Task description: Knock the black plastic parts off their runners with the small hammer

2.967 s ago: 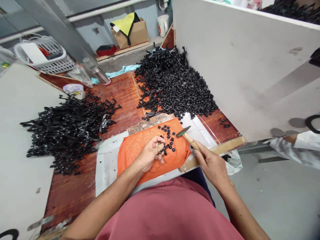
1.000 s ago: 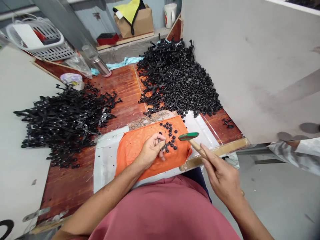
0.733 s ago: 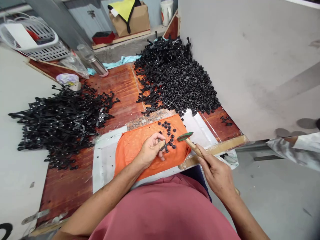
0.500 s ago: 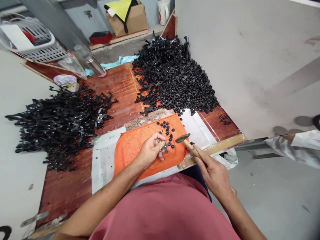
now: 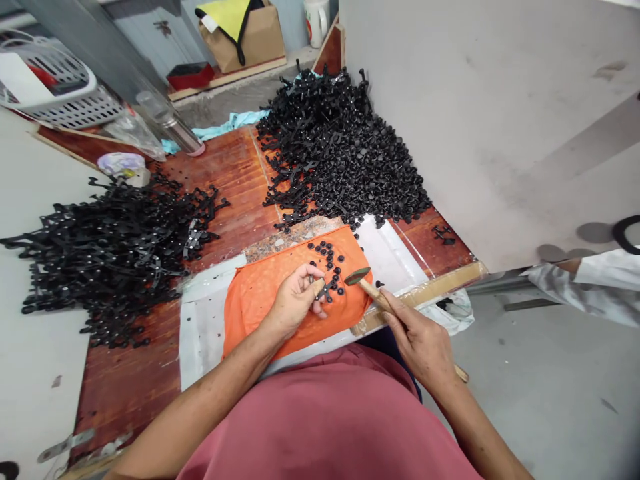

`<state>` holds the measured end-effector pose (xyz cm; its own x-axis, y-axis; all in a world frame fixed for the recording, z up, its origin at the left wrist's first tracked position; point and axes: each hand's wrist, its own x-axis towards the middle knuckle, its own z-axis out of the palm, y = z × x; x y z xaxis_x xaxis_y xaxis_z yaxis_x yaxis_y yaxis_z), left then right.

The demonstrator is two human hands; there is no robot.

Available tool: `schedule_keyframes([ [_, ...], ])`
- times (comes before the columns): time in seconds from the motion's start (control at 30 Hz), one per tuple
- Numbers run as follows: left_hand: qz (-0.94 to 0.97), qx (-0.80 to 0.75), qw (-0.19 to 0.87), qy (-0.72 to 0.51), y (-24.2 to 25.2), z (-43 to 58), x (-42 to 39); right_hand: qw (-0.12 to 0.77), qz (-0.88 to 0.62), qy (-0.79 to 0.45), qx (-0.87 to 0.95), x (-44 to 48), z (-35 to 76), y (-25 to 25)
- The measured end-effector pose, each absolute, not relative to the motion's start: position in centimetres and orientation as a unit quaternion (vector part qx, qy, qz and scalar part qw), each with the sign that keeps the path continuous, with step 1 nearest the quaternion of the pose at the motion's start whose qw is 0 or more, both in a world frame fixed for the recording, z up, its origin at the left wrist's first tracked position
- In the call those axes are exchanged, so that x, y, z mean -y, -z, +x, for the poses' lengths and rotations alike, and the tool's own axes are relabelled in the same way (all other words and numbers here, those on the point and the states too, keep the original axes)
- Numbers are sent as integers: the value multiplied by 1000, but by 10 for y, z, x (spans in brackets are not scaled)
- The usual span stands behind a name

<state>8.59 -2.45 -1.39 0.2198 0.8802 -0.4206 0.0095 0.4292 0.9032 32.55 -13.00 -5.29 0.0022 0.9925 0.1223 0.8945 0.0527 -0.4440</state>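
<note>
My left hand (image 5: 295,303) rests on an orange cloth (image 5: 260,300) and pinches a small black part (image 5: 323,292) between its fingers. Several loose black round pieces (image 5: 327,257) lie on the cloth just beyond it. My right hand (image 5: 417,340) is wrapped round the wooden handle of a small hammer. The green hammer head (image 5: 357,275) hovers low, just right of the pinched part. The cloth lies on a white sheet (image 5: 203,320) at the near edge of a red-brown wooden table (image 5: 235,180).
A big heap of black parts (image 5: 340,157) lies at the back right against a grey board (image 5: 480,113). A second heap of black strips (image 5: 110,247) spreads on the left. A white basket (image 5: 55,93), steel flask (image 5: 167,123) and cardboard box (image 5: 240,37) stand behind. Another person's sleeve (image 5: 590,287) shows at right.
The hammer head was raised a second ago and has come down close to the part in my left hand. My left hand has kept its pinch. The view has drifted slightly.
</note>
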Motion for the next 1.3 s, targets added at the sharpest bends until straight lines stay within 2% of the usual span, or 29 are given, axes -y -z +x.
schedule_keyframes([
  [0.63, 495, -562, 591, -299, 25, 80, 25, 214, -677, -138, 690, 128, 326, 50],
  [0.87, 487, -568, 592, -300, 27, 83, 22, 187, -679, -116, 701, 125, 329, 41],
  [1.1, 482, -562, 600, -303, 25, 84, 22, 256, -623, -64, 737, 126, 324, 17],
  [1.3, 497, -556, 596, -298, 33, 82, 23, 149, -623, 6, 768, 120, 318, 10],
])
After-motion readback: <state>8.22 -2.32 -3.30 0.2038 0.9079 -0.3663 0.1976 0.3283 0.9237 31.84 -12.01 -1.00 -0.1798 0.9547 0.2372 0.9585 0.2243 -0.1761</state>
